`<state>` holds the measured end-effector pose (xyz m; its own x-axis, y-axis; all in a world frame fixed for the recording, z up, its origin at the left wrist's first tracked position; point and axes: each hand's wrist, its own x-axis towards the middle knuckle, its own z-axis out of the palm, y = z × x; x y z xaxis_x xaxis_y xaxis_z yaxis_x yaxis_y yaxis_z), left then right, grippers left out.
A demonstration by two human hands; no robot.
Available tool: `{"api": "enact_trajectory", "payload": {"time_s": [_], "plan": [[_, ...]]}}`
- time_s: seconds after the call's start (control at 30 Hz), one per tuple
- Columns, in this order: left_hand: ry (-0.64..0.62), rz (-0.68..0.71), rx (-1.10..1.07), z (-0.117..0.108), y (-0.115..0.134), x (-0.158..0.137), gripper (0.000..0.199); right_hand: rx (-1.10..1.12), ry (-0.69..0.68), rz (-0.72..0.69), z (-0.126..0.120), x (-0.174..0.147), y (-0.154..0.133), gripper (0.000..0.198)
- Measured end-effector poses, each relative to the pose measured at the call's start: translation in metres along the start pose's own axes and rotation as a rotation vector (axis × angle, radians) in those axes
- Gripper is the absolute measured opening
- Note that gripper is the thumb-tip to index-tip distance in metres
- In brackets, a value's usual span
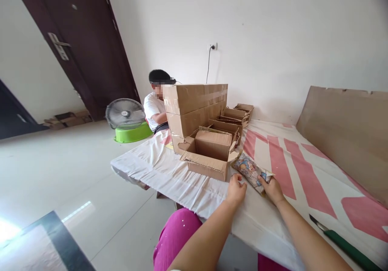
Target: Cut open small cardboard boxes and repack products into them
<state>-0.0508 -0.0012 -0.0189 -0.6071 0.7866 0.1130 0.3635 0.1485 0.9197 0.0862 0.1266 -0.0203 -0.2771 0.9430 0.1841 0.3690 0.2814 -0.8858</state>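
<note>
Beige-blue packet point(249, 168) lies beside loosely curled left fingers point(236, 177) — right fingers point(261, 180) pinch its near end.

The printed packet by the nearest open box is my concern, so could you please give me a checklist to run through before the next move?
1. Right hand holding the printed packet: ok, at one end.
2. Left hand free: ok, nothing visible in it.
3. Nearest box open on top: ok.
4. Nearest box empty: cannot tell, floor hidden.
5. Green-handled knife blade covered: not ok, looks exposed.
</note>
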Motion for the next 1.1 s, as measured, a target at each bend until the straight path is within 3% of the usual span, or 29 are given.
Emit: {"api": "enact_trajectory", "payload": {"time_s": [0.17, 0.4, 0.47, 0.53, 0.6, 0.67, 0.77, 0.93, 1.03, 1.1], "plan": [[0.019, 0.121, 0.036, -0.013, 0.015, -0.013, 0.029, -0.012, -0.061, -0.029, -0.005, -0.012, -0.004, 0.035], [0.071, 0.412, 0.22, -0.05, 0.042, -0.035, 0.058, 0.118, -0.266, -0.009, -0.02, -0.065, -0.001, 0.035], [-0.04, 0.54, 0.349, -0.058, 0.048, -0.042, 0.074, 0.197, -0.317, 0.016, -0.023, -0.09, -0.004, 0.035], [-0.25, 0.649, 0.448, -0.062, 0.053, -0.051, 0.083, 0.243, -0.348, -0.008, -0.028, -0.119, -0.012, 0.037], [-0.424, 0.659, 0.526, -0.064, 0.055, -0.058, 0.077, 0.242, -0.392, -0.064, -0.036, -0.141, -0.02, 0.038], [-0.484, 0.622, 0.585, -0.064, 0.054, -0.06, 0.063, 0.177, -0.466, -0.112, -0.051, -0.149, -0.025, 0.044], [-0.486, 0.631, 0.639, -0.063, 0.053, -0.056, 0.044, 0.07, -0.216, -0.065, -0.101, -0.136, -0.019, 0.052], [-0.487, 0.636, 0.744, -0.071, 0.063, -0.063, 0.032, -0.112, 0.341, 0.113, -0.238, -0.114, 0.009, 0.03], [-0.459, 0.598, 0.834, -0.077, 0.071, -0.07, 0.025, -0.222, 0.537, 0.216, -0.311, -0.127, 0.022, 0.027], [-0.417, 0.553, 0.872, -0.08, 0.075, -0.073, 0.022, -0.275, 0.603, 0.248, -0.341, -0.146, 0.026, 0.026]]}}
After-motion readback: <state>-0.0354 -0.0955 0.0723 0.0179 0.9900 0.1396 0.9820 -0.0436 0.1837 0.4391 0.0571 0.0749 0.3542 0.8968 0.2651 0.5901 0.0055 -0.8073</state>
